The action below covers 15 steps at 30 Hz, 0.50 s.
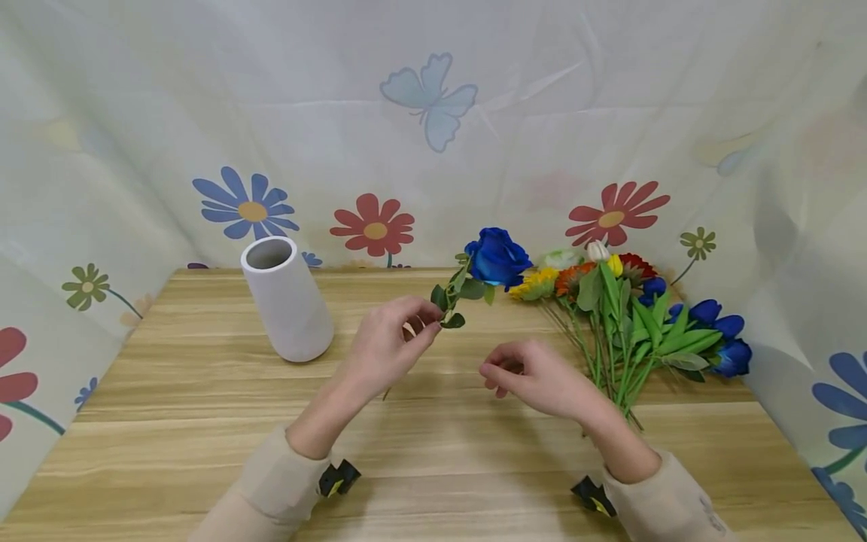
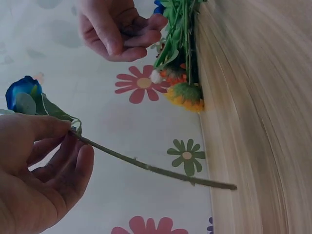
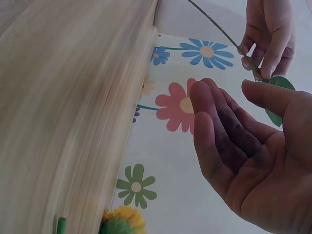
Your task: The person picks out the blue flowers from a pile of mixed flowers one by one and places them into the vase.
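A blue rose (image 1: 499, 258) with green leaves is held up over the table by my left hand (image 1: 389, 339). Thumb and fingertips pinch its stem (image 2: 161, 170) just below the leaves, and the bare lower end slants down toward the tabletop. My right hand (image 1: 538, 376) hovers to the right of the rose, its fingers loosely bent and nothing in them; the right wrist view shows its bare palm (image 3: 253, 170). Beyond the right hand lies a pile of artificial flowers (image 1: 623, 324), with yellow, orange, red, white and blue heads and green stems.
A white tapered vase (image 1: 287, 301) stands at the left of the wooden table (image 1: 203, 452), its round mouth facing up. A pale curtain (image 1: 515, 165) printed with flowers and a butterfly hangs behind and around the table. Small black devices (image 1: 339, 478) sit at both sleeve cuffs.
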Motion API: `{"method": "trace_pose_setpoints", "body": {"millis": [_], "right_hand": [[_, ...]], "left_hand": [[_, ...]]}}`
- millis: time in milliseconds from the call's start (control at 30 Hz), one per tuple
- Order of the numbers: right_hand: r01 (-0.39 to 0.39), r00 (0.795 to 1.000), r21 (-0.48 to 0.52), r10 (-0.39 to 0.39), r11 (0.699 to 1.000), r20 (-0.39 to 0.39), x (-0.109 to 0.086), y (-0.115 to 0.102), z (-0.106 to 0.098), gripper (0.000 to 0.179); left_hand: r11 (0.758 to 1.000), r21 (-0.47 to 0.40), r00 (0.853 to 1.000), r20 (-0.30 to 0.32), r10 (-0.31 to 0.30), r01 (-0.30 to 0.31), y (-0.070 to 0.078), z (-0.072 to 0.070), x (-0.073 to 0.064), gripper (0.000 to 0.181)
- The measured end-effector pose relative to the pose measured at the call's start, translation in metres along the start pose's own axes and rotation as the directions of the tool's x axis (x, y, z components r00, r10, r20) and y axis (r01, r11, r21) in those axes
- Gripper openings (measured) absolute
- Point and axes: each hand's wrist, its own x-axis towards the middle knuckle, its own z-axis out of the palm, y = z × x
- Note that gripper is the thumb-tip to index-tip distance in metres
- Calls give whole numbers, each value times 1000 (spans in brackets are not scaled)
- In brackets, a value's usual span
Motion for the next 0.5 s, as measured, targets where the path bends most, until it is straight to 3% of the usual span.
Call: {"method": "trace_pose_setpoints", "body": {"millis": [500], "right_hand": [[-56, 998, -27, 55, 998, -25, -11, 12, -13, 21]], "left_hand": [[997, 73, 999, -28, 37, -35, 1, -8, 3, 10]]}}
